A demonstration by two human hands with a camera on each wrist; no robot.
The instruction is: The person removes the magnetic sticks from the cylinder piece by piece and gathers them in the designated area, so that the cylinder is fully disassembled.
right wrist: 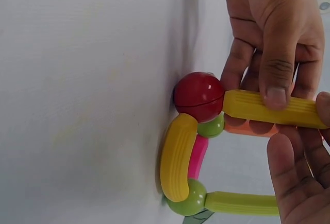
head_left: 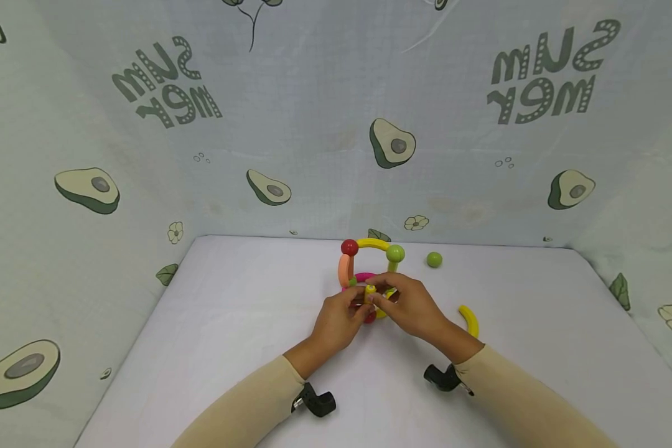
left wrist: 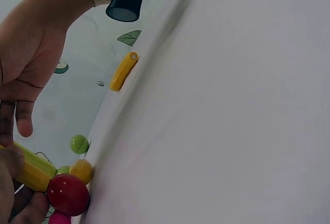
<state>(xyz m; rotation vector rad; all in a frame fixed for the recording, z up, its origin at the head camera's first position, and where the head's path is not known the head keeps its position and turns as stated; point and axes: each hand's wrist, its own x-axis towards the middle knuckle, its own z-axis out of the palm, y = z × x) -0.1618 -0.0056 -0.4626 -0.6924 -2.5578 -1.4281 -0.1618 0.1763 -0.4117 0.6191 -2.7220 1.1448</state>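
Observation:
My left hand (head_left: pixel 336 318) grips an upright yellow stick (right wrist: pixel 258 106), its thumb laid along the ribbed side. One end of that stick meets a red ball (right wrist: pixel 200 98) at the table. My right hand (head_left: pixel 413 306) pinches the stick's upper end between thumb and index finger; part of this grip is hidden. The ball belongs to a standing frame of balls and sticks. In the right wrist view, a curved yellow stick (right wrist: pixel 175 157) links the red ball to a green ball (right wrist: pixel 190 198). Behind the hands rise another red ball (head_left: pixel 350 247) and green ball (head_left: pixel 395 253).
A loose green ball (head_left: pixel 434 259) lies behind and right of the frame. Beside my right forearm is a loose curved yellow stick (head_left: pixel 469 320). The white tabletop (head_left: pixel 246 292) ends at a printed cloth (head_left: pixel 325 124) behind. Black wrist cameras (head_left: pixel 318 402) hang below the sleeves.

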